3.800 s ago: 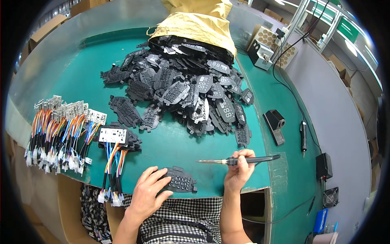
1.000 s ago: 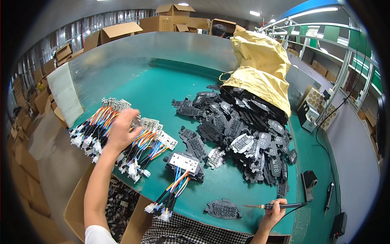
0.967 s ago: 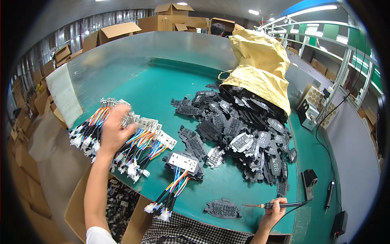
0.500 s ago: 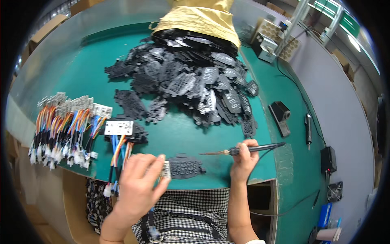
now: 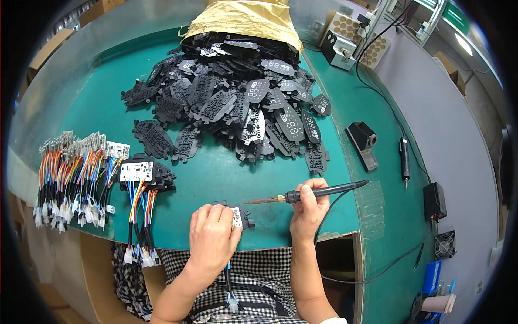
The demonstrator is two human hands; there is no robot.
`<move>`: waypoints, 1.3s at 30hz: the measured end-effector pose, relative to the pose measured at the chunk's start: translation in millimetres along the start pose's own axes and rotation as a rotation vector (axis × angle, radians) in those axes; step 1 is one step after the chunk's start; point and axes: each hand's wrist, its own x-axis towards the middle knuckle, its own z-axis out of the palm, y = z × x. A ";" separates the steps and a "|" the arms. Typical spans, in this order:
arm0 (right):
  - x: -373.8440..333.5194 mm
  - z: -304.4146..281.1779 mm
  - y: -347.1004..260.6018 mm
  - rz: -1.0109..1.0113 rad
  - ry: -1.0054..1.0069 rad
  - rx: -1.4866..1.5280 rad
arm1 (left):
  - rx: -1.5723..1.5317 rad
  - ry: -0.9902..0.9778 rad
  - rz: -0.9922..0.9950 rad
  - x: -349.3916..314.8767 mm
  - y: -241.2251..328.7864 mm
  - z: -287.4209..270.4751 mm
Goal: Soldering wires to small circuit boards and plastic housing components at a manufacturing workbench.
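Observation:
My left hand (image 5: 214, 237) has its fingers closed on a small white circuit board (image 5: 237, 217), pressed onto a black plastic panel (image 5: 249, 220) near the table's front edge. From under that hand the board's cable (image 5: 228, 281) hangs over the edge, a white connector at its end. Pinched between thumb and fingers, a soldering iron (image 5: 332, 190) is in my right hand (image 5: 309, 208). Its tip points left and lies just above the panel's far edge; whether it touches, I cannot tell. My left fingers hide much of the panel.
A heap of black panels (image 5: 216, 102) spills from a yellow sack (image 5: 245, 21). Wired boards (image 5: 75, 173) lie at left, beside stacked panels (image 5: 164, 176) topped by a white board (image 5: 136, 171). To the right are an iron stand (image 5: 362, 146), an electric screwdriver (image 5: 404, 162) and a fan (image 5: 445, 244).
My left hand has brought the circuit board from the panel's left end over onto the panel. The iron's tip is now closer to the board. The whole view has shifted slightly.

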 end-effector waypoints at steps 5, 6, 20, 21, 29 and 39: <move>0.5 1.6 -0.6 0.009 -0.009 0.016 | -0.016 0.090 0.006 -0.4 -0.7 3.5; 0.2 2.5 -0.8 0.011 -0.008 0.018 | -0.028 0.096 -0.002 -0.8 -0.8 3.7; -1.3 3.5 -0.6 0.000 0.047 0.004 | 0.045 0.102 -0.019 -24.3 -0.5 17.7; -1.0 3.1 -0.2 -0.001 0.044 -0.001 | 0.042 0.103 -0.019 -26.8 1.3 16.7; -1.3 3.3 -0.7 0.001 0.028 -0.001 | 0.111 0.048 -0.011 -36.1 -9.6 22.9; -3.8 4.9 -0.4 0.021 0.010 -0.019 | 0.188 0.077 0.049 -44.5 -12.7 13.0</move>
